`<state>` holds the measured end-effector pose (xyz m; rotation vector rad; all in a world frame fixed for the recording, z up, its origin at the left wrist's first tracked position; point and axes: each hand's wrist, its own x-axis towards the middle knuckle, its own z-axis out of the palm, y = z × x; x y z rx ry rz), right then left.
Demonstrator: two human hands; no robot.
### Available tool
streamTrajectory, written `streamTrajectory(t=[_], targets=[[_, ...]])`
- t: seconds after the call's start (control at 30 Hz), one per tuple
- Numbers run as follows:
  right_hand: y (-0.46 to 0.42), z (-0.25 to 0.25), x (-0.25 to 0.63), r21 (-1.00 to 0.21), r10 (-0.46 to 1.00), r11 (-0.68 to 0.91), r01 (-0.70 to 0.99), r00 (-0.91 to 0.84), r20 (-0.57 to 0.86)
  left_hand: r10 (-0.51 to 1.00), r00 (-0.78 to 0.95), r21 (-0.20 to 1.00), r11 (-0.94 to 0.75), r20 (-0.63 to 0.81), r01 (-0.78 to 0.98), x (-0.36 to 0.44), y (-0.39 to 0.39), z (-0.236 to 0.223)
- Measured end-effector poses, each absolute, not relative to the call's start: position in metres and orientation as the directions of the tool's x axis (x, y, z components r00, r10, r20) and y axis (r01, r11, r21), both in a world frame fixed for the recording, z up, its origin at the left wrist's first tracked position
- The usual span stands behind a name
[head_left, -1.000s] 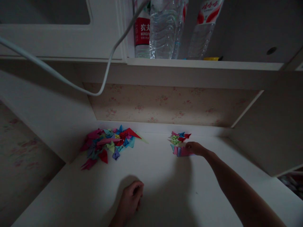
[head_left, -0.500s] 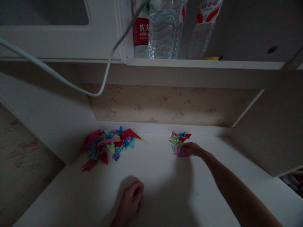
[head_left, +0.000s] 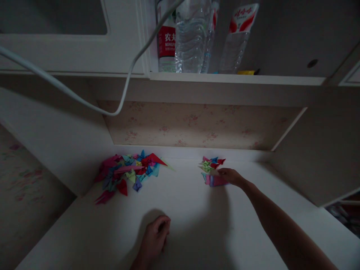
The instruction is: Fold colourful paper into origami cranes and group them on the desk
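My right hand (head_left: 231,176) reaches over a small group of folded origami paper pieces on the white desktop. Its fingers are pinched at a pale folded paper piece (head_left: 215,172), partly hidden by the fingertips. Just below lies a pink and purple origami piece (head_left: 218,181). Green, red and blue origami pieces (head_left: 207,165) sit behind, near the back edge. My left hand (head_left: 156,234) rests loosely curled on the desktop, thumb against the fingers, with nothing visible in it. Left of both hands is a heap of colourful origami pieces (head_left: 131,168), overlapping one another.
Above the desktop (head_left: 180,198), a shelf (head_left: 239,78) holds several clear plastic bottles (head_left: 189,45) and a small yellow object (head_left: 246,72). A white cable (head_left: 84,102) hangs in front of the cabinet at upper left. Side panels and a flowered back wall (head_left: 180,123) enclose the desktop.
The view has shifted slightly. My right hand's fingertips have drawn back a little to the right at the small group. My left hand stays curled in place.
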<state>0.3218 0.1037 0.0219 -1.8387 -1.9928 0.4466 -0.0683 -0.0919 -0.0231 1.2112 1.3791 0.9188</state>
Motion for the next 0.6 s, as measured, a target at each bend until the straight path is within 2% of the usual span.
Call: streamTrajectory(t=[0.17,0.3,0.37,0.43,0.5,0.6], targets=[[0.074,0.03,0.326,-0.516,0.991,0.03,0.856,0.04,0.125,0.98,0.052,0.968,0.181,-0.192,0.172,-0.068,-0.093,-0.023],[0.023,0.026,0.297,-0.572,0.977,0.015,0.82,0.109,0.182,0.978,0.048,0.969,0.192,-0.202,0.157,-0.067,-0.095,-0.023],[-0.01,0.016,0.273,-0.664,0.981,0.036,0.747,0.1,0.166,0.977,0.05,0.969,0.197,-0.206,0.151,-0.067,-0.095,-0.022],[-0.041,0.003,0.249,-0.732,0.99,0.093,0.675,0.019,0.143,0.978,0.053,0.97,0.193,-0.202,0.149,-0.066,-0.095,-0.02],[-0.064,-0.01,0.23,-0.7,0.982,0.169,0.694,-0.057,0.18,0.981,0.059,0.973,0.173,-0.184,0.156,-0.065,-0.096,-0.017],[-0.075,-0.022,0.217,-0.515,0.95,0.262,0.816,-0.125,0.286,0.984,0.08,0.974,0.142,-0.158,0.175,-0.064,-0.097,-0.014]])
